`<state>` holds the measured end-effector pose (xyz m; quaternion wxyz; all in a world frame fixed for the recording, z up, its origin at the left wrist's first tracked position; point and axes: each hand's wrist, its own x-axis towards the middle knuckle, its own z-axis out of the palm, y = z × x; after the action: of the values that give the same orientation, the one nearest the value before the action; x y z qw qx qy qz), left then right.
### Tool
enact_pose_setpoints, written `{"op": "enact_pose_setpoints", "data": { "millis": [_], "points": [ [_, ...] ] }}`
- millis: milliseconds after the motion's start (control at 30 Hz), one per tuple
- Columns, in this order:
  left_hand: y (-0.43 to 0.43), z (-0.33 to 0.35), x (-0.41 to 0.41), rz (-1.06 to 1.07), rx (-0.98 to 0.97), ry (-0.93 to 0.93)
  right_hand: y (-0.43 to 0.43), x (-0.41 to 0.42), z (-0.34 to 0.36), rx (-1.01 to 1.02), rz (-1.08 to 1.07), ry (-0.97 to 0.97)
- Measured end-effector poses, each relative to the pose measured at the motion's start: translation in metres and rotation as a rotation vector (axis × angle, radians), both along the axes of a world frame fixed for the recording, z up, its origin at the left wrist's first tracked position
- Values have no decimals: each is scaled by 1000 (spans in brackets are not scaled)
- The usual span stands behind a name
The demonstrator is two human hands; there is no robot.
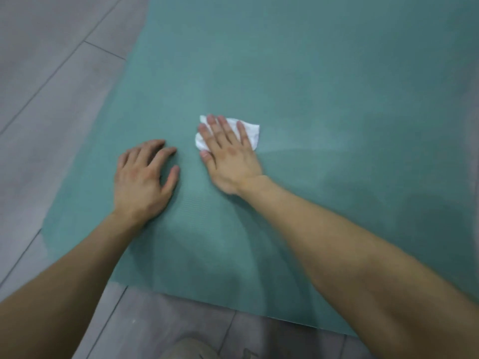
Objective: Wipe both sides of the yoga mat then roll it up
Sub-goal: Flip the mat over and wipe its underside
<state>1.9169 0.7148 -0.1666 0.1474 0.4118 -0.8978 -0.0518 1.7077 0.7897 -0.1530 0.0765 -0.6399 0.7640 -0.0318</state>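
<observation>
Mat: teal green, fine ribbed texture, unrolled, lying flat on grey floor. Near short edge straight, running across bottom of view. Left long edge angled up and away. Far end out of view. Cloth: white, small, crumpled, lying on mat toward near end, roughly mid-width. Largely covered by straight fingers of right hand, pressed palm-down. Edges showing at both sides. Left hand palm-down on mat just beside, apart from cloth.
</observation>
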Motion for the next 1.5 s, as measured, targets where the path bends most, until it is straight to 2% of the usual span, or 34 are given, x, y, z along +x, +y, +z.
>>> {"op": "enact_pose_setpoints", "data": {
  "millis": [67,133,167,267,333,433,533,567,833,1000,1100,1267,1400,1500],
  "points": [
    [1,-8,10,178,22,62,7,28,0,20,162,2],
    [2,-9,11,230,33,71,11,7,2,45,284,-19],
    [1,-8,10,224,33,76,8,-18,4,61,262,-34],
    [3,-7,9,192,30,107,3,-110,10,128,-86,-5],
    [1,-8,9,203,19,118,-5,-129,15,154,-211,-2],
    [0,-6,10,218,19,118,-16,-70,18,40,-205,-91],
    [0,-5,10,213,15,133,-10,-3,5,46,91,-18],
    [0,-6,11,214,11,135,-10,9,1,42,112,0],
    [-2,-3,13,212,-7,79,-24,21,-7,-81,112,22],
    [-2,-4,14,211,-15,55,-38,47,-14,-77,304,8],
    [-3,-3,14,197,-10,70,-46,3,-13,-52,167,-3],
    [-2,-6,14,194,-15,93,-32,-132,-3,40,-431,35],
    [-1,-4,12,198,-27,98,-39,-121,-7,-7,-374,20],
    [-1,-4,11,206,-21,96,-70,-77,-3,-18,-180,-3]
  ]
}}
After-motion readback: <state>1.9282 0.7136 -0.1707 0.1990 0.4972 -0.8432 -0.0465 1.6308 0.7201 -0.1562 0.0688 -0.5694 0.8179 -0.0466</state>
